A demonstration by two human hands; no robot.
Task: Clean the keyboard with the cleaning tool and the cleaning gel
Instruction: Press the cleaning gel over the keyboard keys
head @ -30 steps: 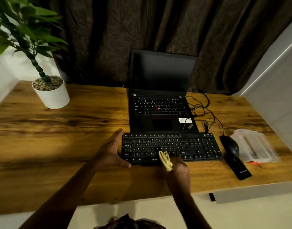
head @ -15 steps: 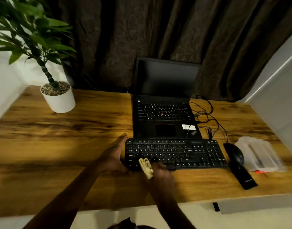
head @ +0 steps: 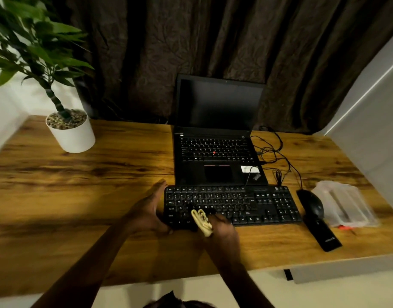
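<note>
One white pot [head: 73,138] of pebbles [head: 64,121]

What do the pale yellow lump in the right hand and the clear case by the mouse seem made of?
Pale yellow lump: seemingly soft matte gel, folded, drooping from the right hand. Clear ridged case beside the black mouse: probably thin translucent moulded plastic.

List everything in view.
full-size plastic keyboard: 1, black, desk front centre
cleaning gel lump: 1, pale yellow, over keyboard's left keys
open laptop: 1, black, behind keyboard
computer mouse: 1, black, right of keyboard
flat bar-shaped object: 1, black, front of mouse
clear plastic packaging: 1, transparent, far right
tangled cables: several, black, beside laptop
potted plant: 1, green, white pot, back left
wooden desk: 1, brown, under all
left hand: 1, at keyboard's left end
right hand: 1, holds gel
</note>
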